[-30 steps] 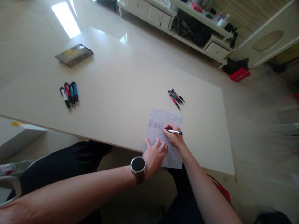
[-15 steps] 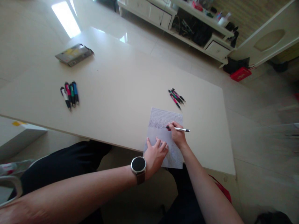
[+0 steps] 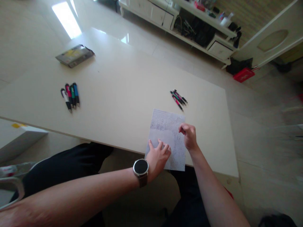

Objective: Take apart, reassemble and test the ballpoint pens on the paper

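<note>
A sheet of paper (image 3: 161,134) covered with dense handwriting lies at the near table edge, with a bare patch in its middle. On its lower part my left hand (image 3: 158,154) rests with fingers spread, holding nothing; its wrist wears a round watch (image 3: 140,167). My right hand (image 3: 188,136) is closed in a curl at the sheet's right edge. A dark bit shows at its fingertips; the pen held there half a second ago is otherwise hidden and does not show on the table. Several slim pens (image 3: 178,99) lie just beyond the sheet.
Several thicker coloured pens (image 3: 71,96) lie side by side on the left of the pale table (image 3: 125,94). Behind them is a grey and yellow packet (image 3: 75,56). A white cabinet (image 3: 163,15) stands across the floor, and a red box (image 3: 243,75) sits near it.
My right hand has moved right, off the writing to the paper's edge, and turned into a tighter curl. The white pen barrel no longer shows. My left hand has stayed in place.
</note>
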`<state>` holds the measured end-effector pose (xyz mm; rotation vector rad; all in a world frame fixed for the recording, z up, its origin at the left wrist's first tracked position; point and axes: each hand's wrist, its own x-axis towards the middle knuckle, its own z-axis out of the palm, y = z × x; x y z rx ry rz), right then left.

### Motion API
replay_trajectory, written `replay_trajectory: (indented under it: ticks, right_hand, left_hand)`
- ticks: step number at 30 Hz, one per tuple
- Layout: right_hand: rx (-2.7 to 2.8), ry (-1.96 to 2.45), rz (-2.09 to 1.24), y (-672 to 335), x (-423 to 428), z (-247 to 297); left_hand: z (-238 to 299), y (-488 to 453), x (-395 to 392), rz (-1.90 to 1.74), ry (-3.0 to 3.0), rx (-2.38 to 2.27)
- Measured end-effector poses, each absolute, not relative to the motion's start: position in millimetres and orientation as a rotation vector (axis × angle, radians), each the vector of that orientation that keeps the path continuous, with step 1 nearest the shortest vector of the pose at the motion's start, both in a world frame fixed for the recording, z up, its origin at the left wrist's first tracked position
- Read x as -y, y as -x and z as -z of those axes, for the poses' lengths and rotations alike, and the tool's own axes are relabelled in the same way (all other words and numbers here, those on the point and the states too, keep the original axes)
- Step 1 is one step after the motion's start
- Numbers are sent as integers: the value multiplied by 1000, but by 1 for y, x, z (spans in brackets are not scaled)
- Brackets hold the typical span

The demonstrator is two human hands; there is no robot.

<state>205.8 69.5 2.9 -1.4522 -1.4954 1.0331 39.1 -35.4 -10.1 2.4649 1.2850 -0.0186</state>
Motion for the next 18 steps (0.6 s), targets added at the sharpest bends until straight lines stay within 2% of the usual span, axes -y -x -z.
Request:
replay_trajectory:
  ticks: [4,11,18]
  right_hand:
    - [1696,1599,-961,-209,-69,-4]
    - [2098,2055,-442,-250,-56,21]
    - [2147,2092,-419,-306,-64,30]
  left_hand:
    - [13,-40,34,37,-2490,-1268]
    - [12,-57,29,-161,-2489,-940]
    - [12,-50,33,-255,-2518,-770]
